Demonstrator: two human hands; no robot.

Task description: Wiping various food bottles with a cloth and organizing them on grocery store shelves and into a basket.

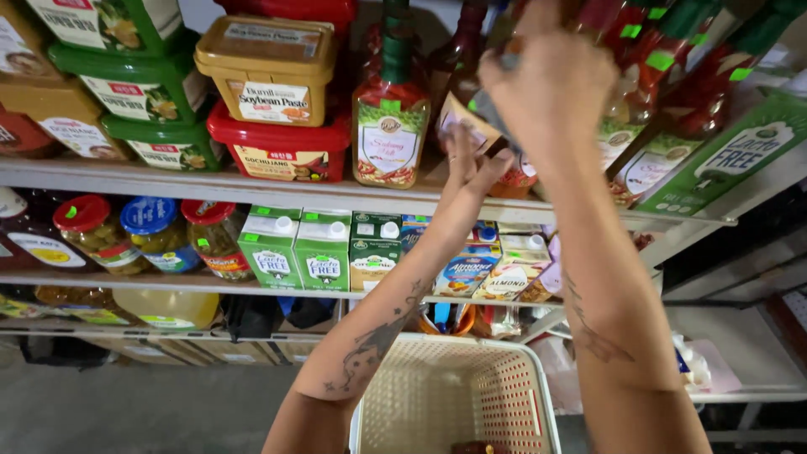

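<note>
Both my arms reach up to the top shelf [252, 187] of a shop rack. My right hand [551, 80] is closed around a glass sauce bottle [513, 172] with a tan label, tilted off the shelf. My left hand [469, 164] touches the bottle's label from below, fingers curled against it. A red sauce bottle with a green cap [388, 126] stands just left of them. More green-capped bottles [672, 76] lean at the right.
Stacked red, tan and green paste tubs [271, 92] fill the shelf's left. Below are jars [155, 234] and green drink cartons [298, 248]. A cream perforated basket [454, 395] sits under my arms, with a dark item at its bottom.
</note>
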